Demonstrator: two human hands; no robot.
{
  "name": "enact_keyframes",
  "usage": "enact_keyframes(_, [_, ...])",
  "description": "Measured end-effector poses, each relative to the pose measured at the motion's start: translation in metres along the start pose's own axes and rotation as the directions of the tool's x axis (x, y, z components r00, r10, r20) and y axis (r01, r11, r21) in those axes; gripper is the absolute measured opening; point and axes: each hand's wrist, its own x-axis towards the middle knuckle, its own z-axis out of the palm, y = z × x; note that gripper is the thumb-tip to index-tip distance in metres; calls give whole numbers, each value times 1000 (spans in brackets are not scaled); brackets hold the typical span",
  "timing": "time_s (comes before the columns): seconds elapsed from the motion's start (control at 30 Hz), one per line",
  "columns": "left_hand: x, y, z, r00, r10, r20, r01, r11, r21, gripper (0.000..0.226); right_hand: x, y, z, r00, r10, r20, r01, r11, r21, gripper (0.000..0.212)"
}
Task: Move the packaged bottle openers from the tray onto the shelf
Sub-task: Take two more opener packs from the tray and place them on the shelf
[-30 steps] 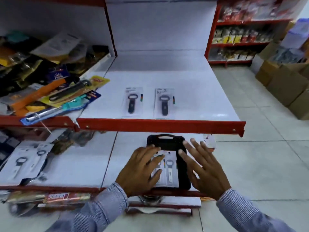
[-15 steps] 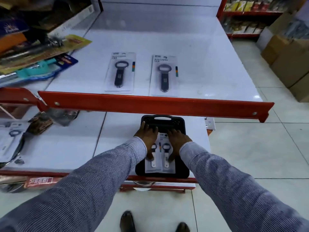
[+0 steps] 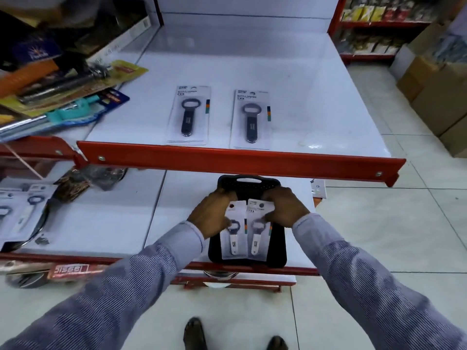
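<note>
A: From the head camera, where are the hands?

B: Both are down on the black plastic tray with a handle slot (image 3: 276, 251), which sits on the lower white shelf. The left hand (image 3: 214, 214) has its fingers curled over the top of the left white-handled bottle opener in a clear-and-white card pack (image 3: 233, 238). The right hand (image 3: 284, 209) grips the top of the right white-handled pack (image 3: 257, 238) the same way.

A: Are the packs lifted?

B: I cannot tell; their lower ends lie over the tray, side by side.

A: And the upper white shelf with the red front lip (image 3: 316, 102)?

B: Two black-handled opener packs, the left one (image 3: 189, 114) and the right one (image 3: 251, 120), lie flat there, near each other but apart.
</note>
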Motion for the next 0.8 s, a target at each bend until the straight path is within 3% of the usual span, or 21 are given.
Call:
enact_keyframes(0.07, [-30, 14, -9, 1000, 5, -12, -6, 999, -54, 42, -29, -10, -14, 997, -32, -76, 38, 995, 90, 30])
enact_keyframes(0.13, [-57, 28, -21, 997, 36, -71, -39, 998, -38, 36, -58, -26, -31, 984, -66, -168, 89, 987, 136, 20])
enact_keyframes(0.23, [-89, 48, -53, 970, 103, -220, -112, 993, -25, 30, -99, -55, -66, 951, -115, -285, 167, 972, 163, 16])
enact_keyframes(0.33, [-114, 72, -100, 907, 134, -400, -196, 973, -120, 28, -138, -79, -111, 886, -162, -434, 258, 951, 172, 16])
enact_keyframes(0.43, [-125, 96, -144, 852, 136, -505, -290, 926, -241, 29, -168, -96, -159, 814, -89, -574, 320, 893, 315, 21])
enact_keyframes(0.5, [-119, 109, -170, 828, 134, -544, -337, 895, -292, 27, -176, -98, -190, 801, -32, -597, 377, 803, 462, 24])
enact_keyframes(0.67, [-74, 137, -211, 791, 99, -603, -423, 801, -424, 29, -152, -82, -254, 743, 55, -668, 473, 662, 581, 25])
enact_keyframes(0.8, [0, 148, -220, 822, 8, -569, -370, 767, -524, 33, -94, -50, -284, 753, 173, -635, 375, 681, 630, 19])
